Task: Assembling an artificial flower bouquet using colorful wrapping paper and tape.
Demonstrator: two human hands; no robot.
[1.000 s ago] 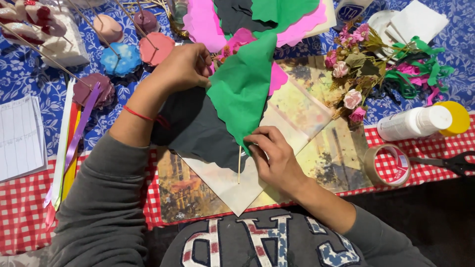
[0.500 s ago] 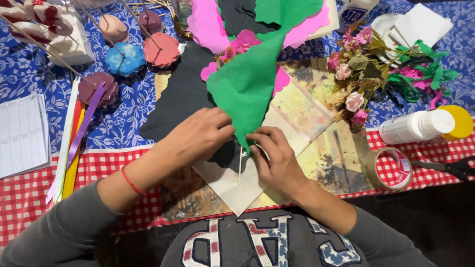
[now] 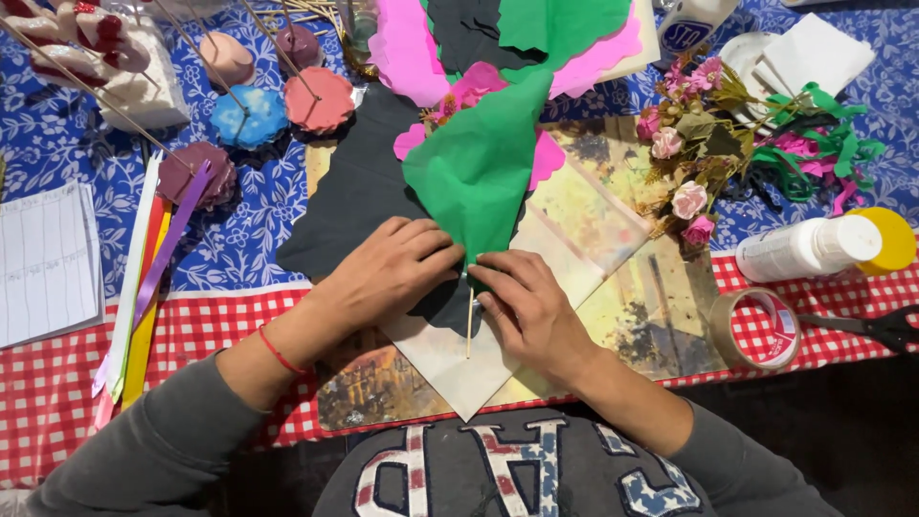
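Both hands, the left hand (image 3: 388,273) and right hand (image 3: 526,306), crowd the green tissue paper (image 3: 479,168) at the table's middle. To the right, a tape roll (image 3: 761,330), scissors (image 3: 876,325) and glue bottle (image 3: 814,247) block the way; to the left, ribbon strips (image 3: 144,278) lie close. Bare checked tablecloth (image 3: 57,393) stays open near the front-left edge.

A table under blue floral cloth (image 3: 57,144) and red checked cloth (image 3: 57,383), evenly lit.

Pretty bright, even light from above, colours really pop. Shadows are soft, everything's sharp, no glare.
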